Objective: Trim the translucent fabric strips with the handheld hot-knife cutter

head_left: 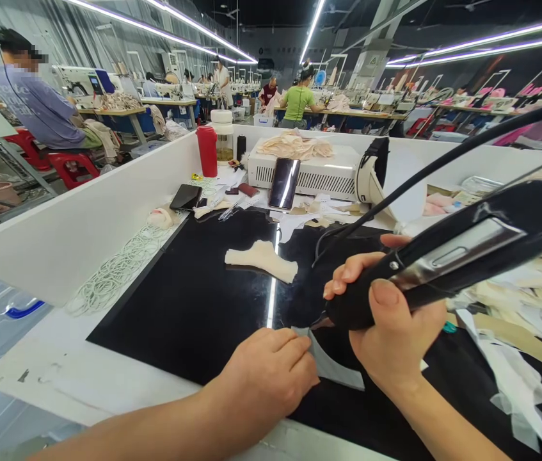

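Observation:
My right hand is wrapped round a black corded hand tool with a silver panel on its side. The tool slants down to the left, and its narrow tip is near the end of a curved grey fabric piece. With curled fingers, my left hand holds the left end of that piece against the black mat. The contact between tip and fabric is partly hidden. Farther back on the mat lies a cream fabric piece, apart from both hands.
Pale cord lies heaped along the left wall. Fabric scraps cover the right side. At the back stand a white machine box, a phone and a red cup. A black cable arches overhead; people sit at sewing tables beyond.

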`<control>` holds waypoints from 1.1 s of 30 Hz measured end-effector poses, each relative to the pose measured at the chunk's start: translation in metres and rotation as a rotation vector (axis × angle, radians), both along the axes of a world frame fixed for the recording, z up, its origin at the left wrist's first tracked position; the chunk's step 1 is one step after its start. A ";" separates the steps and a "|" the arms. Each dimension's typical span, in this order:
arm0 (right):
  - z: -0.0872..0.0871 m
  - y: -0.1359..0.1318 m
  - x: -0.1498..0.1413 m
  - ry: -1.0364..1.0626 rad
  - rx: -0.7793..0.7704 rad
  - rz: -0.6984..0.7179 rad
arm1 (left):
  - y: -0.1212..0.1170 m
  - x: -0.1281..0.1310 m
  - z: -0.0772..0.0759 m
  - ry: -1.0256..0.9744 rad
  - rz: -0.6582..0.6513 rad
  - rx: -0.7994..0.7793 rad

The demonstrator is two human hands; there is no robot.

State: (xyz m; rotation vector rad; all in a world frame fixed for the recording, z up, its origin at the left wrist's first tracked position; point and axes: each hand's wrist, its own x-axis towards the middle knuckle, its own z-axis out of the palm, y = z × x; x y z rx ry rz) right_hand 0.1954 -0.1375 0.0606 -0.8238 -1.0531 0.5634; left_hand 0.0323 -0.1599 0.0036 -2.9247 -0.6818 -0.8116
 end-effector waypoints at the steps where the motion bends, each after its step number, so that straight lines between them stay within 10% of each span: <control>1: 0.000 0.000 0.000 -0.002 -0.002 0.001 | 0.000 0.000 0.001 0.001 0.001 0.001; 33: -0.003 0.003 -0.014 0.055 0.007 0.116 | -0.001 -0.001 -0.004 -0.036 0.009 0.024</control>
